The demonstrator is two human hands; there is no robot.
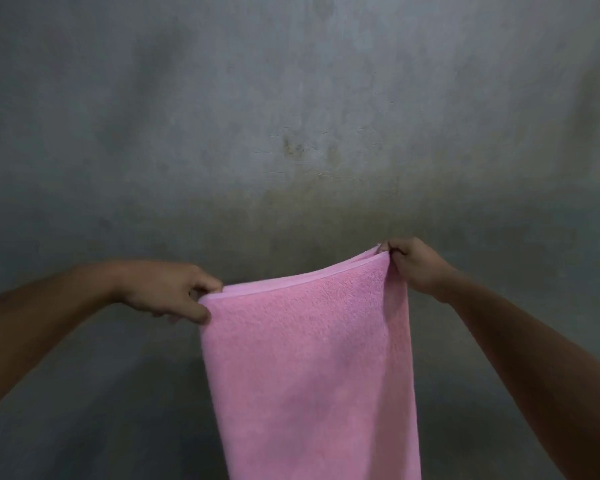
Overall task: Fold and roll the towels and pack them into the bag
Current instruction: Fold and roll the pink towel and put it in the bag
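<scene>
Towel hangs in the air before a grey wall | my left hand and right hand each pinch a top corner | step: folding, I judge | next: bring corners together evenly | bag unseen

One pink towel hangs in the lower middle of the frame; its top edge shows two layers. There are two hands: one left hand at the lower left and one right hand at the middle right. One stained grey wall fills the background.
</scene>
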